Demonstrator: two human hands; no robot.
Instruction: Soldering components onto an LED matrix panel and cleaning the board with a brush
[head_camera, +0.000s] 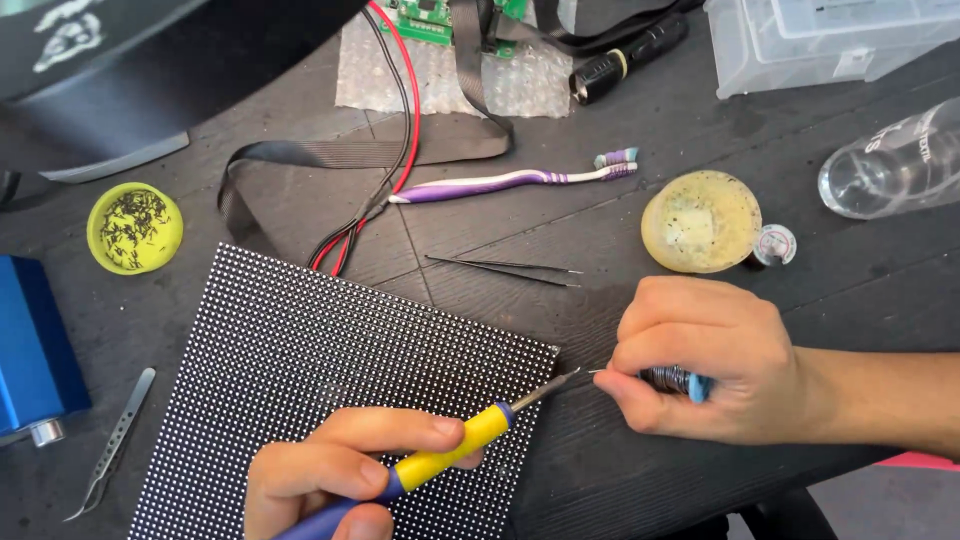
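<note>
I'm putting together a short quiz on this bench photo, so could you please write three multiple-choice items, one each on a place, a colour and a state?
1. Where does the purple-and-white toothbrush lie?
A. Beyond the thin black tweezers, farther from the person
B. On the black dotted LED panel
C. Inside the clear plastic box

2. What colour is the small round dish of metal bits?
A. Red
B. Yellow-green
C. White

3. What does the right hand hold?
A. Nothing
B. The silver tweezers
C. A small spool of solder wire

Answers:
1 A, it rests on the dark table above the tweezers.
2 B, its rim is plainly yellow-green.
3 C, the spool shows between the fingers, while the left hand grips the yellow-handled soldering iron.
</note>
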